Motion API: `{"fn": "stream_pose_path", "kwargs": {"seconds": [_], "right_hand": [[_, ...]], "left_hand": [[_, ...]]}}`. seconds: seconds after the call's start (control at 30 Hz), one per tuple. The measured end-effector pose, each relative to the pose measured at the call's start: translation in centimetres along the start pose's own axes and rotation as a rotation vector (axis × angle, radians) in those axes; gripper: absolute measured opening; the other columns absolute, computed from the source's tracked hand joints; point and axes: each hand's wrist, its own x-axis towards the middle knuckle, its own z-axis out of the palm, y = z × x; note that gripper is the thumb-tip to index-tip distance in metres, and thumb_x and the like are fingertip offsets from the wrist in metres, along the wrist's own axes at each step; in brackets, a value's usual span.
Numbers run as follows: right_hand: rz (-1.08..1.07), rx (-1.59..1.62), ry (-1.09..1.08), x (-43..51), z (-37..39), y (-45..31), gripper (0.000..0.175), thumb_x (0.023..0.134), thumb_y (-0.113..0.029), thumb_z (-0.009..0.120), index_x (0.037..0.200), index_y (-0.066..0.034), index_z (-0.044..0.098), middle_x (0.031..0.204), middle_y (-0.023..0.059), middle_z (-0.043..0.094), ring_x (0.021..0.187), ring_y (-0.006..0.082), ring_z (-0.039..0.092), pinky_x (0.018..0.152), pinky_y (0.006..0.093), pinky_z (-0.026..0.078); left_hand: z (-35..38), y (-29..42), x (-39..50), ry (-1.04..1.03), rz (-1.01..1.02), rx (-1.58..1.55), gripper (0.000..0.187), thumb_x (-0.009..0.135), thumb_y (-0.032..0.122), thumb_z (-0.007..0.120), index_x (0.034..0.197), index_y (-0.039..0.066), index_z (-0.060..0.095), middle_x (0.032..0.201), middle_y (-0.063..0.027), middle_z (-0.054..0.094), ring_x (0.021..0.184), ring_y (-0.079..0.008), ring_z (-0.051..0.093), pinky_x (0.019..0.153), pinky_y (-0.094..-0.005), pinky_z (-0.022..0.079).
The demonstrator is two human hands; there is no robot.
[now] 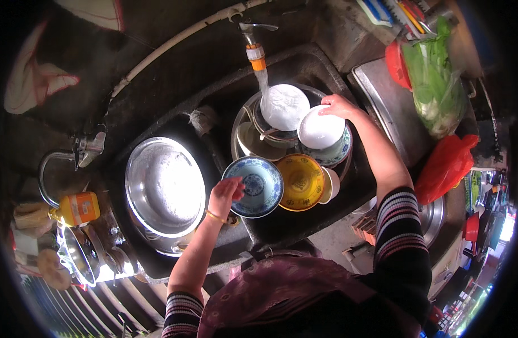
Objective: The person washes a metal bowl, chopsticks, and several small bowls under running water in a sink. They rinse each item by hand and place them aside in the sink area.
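Note:
My right hand [338, 106] grips the rim of a white bowl [321, 129] in the right sink basin. My left hand [227, 194] is at the left rim of a blue-and-white patterned bowl [255, 187], fingers over its inside; whether it grips the rim is unclear. Touching that bowl is a yellow patterned bowl [302, 181], with a white cup [331, 185] partly hidden beside it. Water runs from the tap [255, 57] onto another white bowl [285, 107]. Below my right hand's bowl shows a floral bowl [333, 153]. A cream bowl [259, 141] lies to the left.
A large steel basin [166, 186] sits in the left sink compartment. Leafy greens in a plastic bag [436, 84] and a red bag [447, 169] lie on the right. A second faucet [52, 169] and a yellow bottle [79, 209] stand at the left.

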Motion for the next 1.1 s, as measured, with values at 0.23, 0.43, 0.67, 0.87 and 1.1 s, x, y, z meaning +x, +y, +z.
{"fn": "stream_pose_path", "kwargs": {"seconds": [0.23, 0.43, 0.67, 0.87, 1.1], "right_hand": [[-0.046, 0.742, 0.286, 3.0, -0.8, -1.8, 0.026, 0.079, -0.023, 0.066, 0.091, -0.0003, 0.063, 0.077, 0.0044, 0.063, 0.065, 0.0103, 0.056, 0.058, 0.0252, 0.046], [0.115, 0.022, 0.44, 5.5, 4.5, -9.2, 0.035, 0.083, -0.038, 0.051, 0.087, -0.0044, 0.061, 0.068, 0.0103, 0.063, 0.064, 0.0239, 0.061, 0.058, 0.0388, 0.048], [0.049, 0.52, 0.497, 9.2, 13.0, -6.0, 0.061, 0.087, -0.035, 0.039, 0.137, -0.0072, 0.02, 0.145, 0.0129, 0.012, 0.134, 0.0245, 0.009, 0.106, 0.0495, 0.009], [0.0, -0.37, 0.71, 2.6, 4.8, -10.4, 0.056, 0.082, -0.033, 0.05, 0.129, -0.0072, 0.037, 0.134, 0.0171, 0.033, 0.119, 0.0282, 0.037, 0.099, 0.0463, 0.03], [-0.025, -0.111, 0.333, 1.3, 2.2, -12.2, 0.023, 0.081, -0.023, 0.053, 0.084, -0.0012, 0.06, 0.076, 0.0169, 0.063, 0.07, 0.0279, 0.063, 0.064, 0.039, 0.05]], "left_hand": [[7.8, 4.3, 12.1, -0.226, -0.013, -0.3, 0.056, 0.085, 0.04, 0.053, 0.128, 0.006, 0.038, 0.119, -0.0127, 0.051, 0.106, -0.0237, 0.051, 0.091, -0.036, 0.039], [7.9, 5.2, 20.8, -0.184, 0.005, -0.525, 0.052, 0.088, 0.039, 0.046, 0.124, 0.001, 0.04, 0.122, -0.0122, 0.048, 0.112, -0.0286, 0.047, 0.097, -0.0452, 0.036], [13.1, 4.0, 23.0, -0.426, 0.074, -0.659, 0.061, 0.085, 0.044, 0.05, 0.131, 0.009, 0.033, 0.131, -0.0083, 0.041, 0.12, -0.026, 0.039, 0.101, -0.042, 0.031], [10.2, 5.5, 22.8, -0.349, 0.143, -0.715, 0.064, 0.083, 0.05, 0.049, 0.13, 0.009, 0.034, 0.129, -0.0076, 0.042, 0.116, -0.0255, 0.042, 0.092, -0.0435, 0.039], [12.1, 3.9, 22.7, -0.317, -0.051, -0.654, 0.049, 0.087, 0.038, 0.048, 0.122, 0.005, 0.043, 0.123, -0.0056, 0.048, 0.111, -0.0209, 0.047, 0.098, -0.0379, 0.034]]}}
